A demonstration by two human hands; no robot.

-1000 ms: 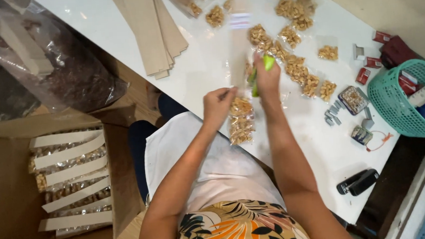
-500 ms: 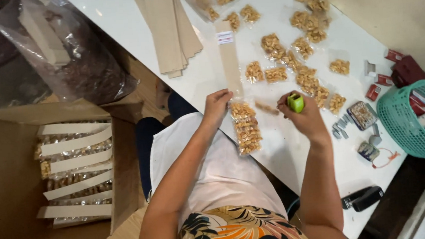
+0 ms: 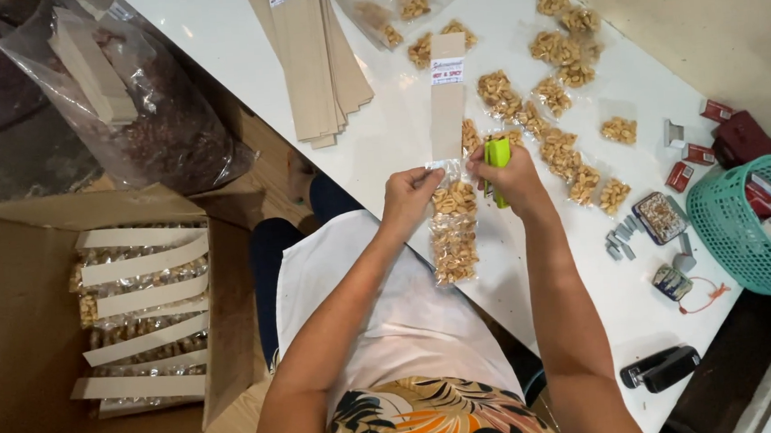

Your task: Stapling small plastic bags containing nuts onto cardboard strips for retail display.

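My left hand [image 3: 409,197] pinches the top edge of a string of small clear nut packets [image 3: 454,232] where it meets a tan cardboard strip [image 3: 447,113] lying on the white table [image 3: 241,38]. That string hangs down over the table's front edge toward my lap. My right hand [image 3: 515,180] grips a bright green stapler [image 3: 496,163], held upright right beside the join of strip and packets.
A stack of tan cardboard strips [image 3: 311,56] lies at the back. Loose nut packets [image 3: 558,99] are scattered to the right. A teal basket [image 3: 754,221], staple boxes [image 3: 679,174], a black stapler [image 3: 661,368]. At left, a cardboard box [image 3: 28,354] holds finished strips; a plastic bag [image 3: 142,106] behind.
My right hand with the green stapler has come back left from the loose packets to the strip's lower end. The left hand stays on the packet string.
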